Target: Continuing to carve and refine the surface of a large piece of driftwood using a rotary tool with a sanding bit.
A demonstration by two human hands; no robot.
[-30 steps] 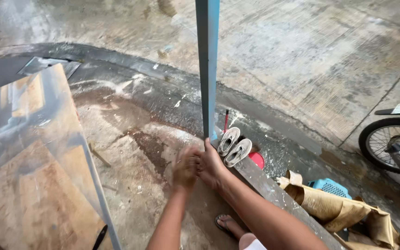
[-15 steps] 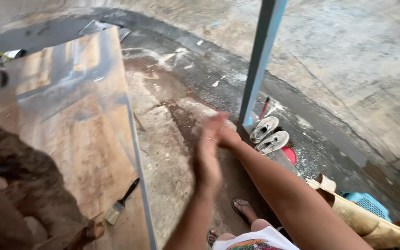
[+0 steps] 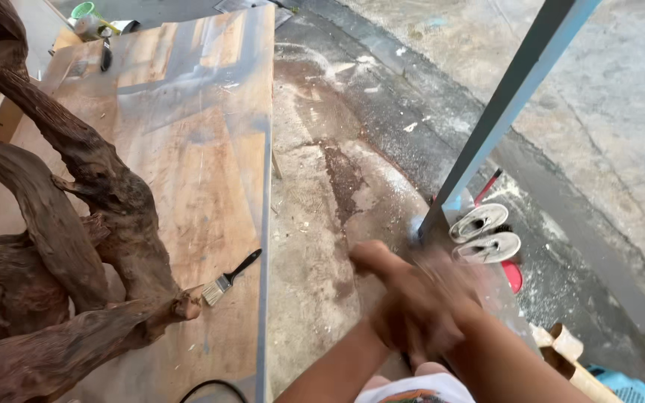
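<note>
Both hands, left hand [image 3: 382, 287] and right hand [image 3: 442, 298], have left the blue post [image 3: 502, 123] and now blur together lower centre; grip unreadable, paintbrush [image 3: 229, 278] untouched.

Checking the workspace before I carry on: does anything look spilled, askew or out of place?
Pale dust or powder is scattered over the concrete floor, with a dark stain beside the table. A paintbrush lies loose near the table's edge.

- Driftwood [image 3: 76, 224]: dark reddish-brown, rough-grained.
- Counter [image 3: 210, 149]: warm orange-tan wood, glossy sheen.
- Paintbrush [image 3: 231, 277]: black handle, pale bristles.
- Pole [image 3: 509, 112]: grey-blue.
- Sandals [image 3: 487, 235]: white.
- Floor [image 3: 322, 224]: grey concrete, brown stain.
</note>
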